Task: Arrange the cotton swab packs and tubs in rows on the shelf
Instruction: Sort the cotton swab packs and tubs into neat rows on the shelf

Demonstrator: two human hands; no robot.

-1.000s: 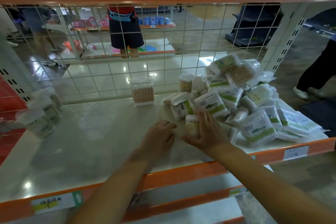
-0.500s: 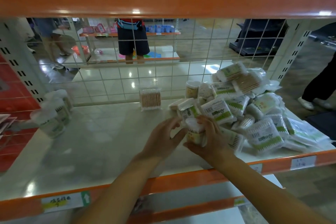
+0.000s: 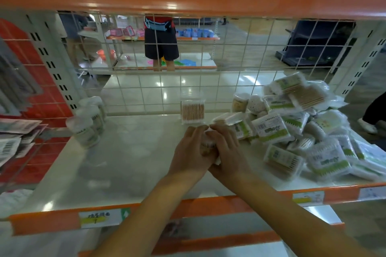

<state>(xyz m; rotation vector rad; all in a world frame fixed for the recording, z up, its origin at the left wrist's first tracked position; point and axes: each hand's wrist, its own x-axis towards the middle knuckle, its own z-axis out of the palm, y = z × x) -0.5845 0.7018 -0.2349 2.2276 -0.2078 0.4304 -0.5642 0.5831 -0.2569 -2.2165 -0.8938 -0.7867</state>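
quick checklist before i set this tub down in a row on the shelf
1. Tub held securely: ok. The left hand and right hand both wrap the small swab tub.
2. Tub upright: cannot tell, the fingers hide most of it.
3. Free shelf space: ok. The shelf is bare left of the hands.
4. Row to join: ok. Three white tubs stand in a line at the left edge.
5. Clear box out of the way: ok, it stands at the back by the wire grid.
6. Pile of packs stable: not ok, it is heaped loosely on the right.
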